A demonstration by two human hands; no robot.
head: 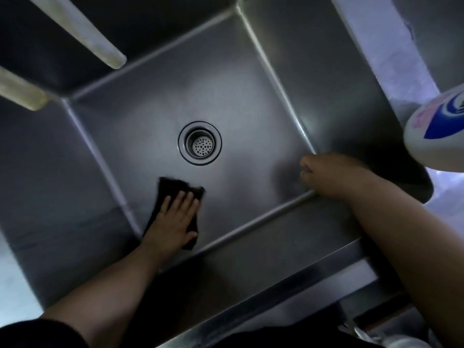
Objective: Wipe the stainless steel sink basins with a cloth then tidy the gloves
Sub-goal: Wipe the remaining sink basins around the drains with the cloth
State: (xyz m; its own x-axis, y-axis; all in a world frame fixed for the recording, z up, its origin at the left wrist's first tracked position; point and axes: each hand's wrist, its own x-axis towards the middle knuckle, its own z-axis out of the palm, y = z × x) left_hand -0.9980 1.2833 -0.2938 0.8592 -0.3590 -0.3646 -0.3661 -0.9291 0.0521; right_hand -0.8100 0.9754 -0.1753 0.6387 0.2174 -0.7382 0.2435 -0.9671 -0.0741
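Two pale, rounded bars point(77, 31) were cut off by the upper left edge, so it was not possible to say what they were. A white plastic bottle with a blue and pink label point(437, 131) was also only partly visible at the right edge, above the rim of the deep stainless steel sink basin point(326, 71), and its print was too blurred to read. At the bottom right corner something pale and crumpled point(376, 340) was in shadow and hard to make out.

The left hand point(173, 219) lay flat on the dark, folded cloth point(173, 189), with straight fingers point(185, 197) a little spread, pressing it against the basin floor near the front left corner. The round metal drain strainer point(200, 143) was in the middle of the floor, apart from the cloth. The right hand point(331, 174) was at the front right corner of the basin, its fingers curled under; what they touched, or whether they held something, could not be seen.
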